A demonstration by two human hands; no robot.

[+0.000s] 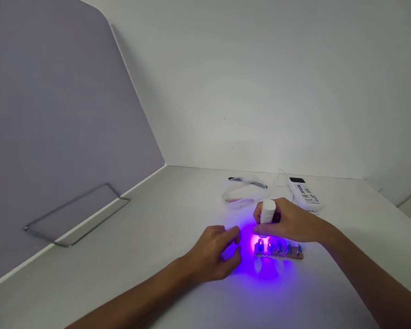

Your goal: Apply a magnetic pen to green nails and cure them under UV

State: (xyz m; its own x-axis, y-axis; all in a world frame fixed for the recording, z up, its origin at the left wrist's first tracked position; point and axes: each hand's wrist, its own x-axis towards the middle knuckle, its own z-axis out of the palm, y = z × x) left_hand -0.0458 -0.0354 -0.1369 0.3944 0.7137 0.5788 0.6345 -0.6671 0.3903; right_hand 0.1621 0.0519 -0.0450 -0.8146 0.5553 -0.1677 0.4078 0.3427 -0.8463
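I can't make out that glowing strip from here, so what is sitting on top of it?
Several small, shiny pieces stand in a row on the strip. Their undersides, and the surface beneath the strip, are hidden.

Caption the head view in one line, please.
Right hand holds a white lamp casting violet light over a strip of small glossy pieces; left hand rests beside it.

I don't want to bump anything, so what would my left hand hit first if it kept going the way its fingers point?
Probably the near end of the strip of small shiny pieces, under the glowing white lamp; height above the table is hard to judge.
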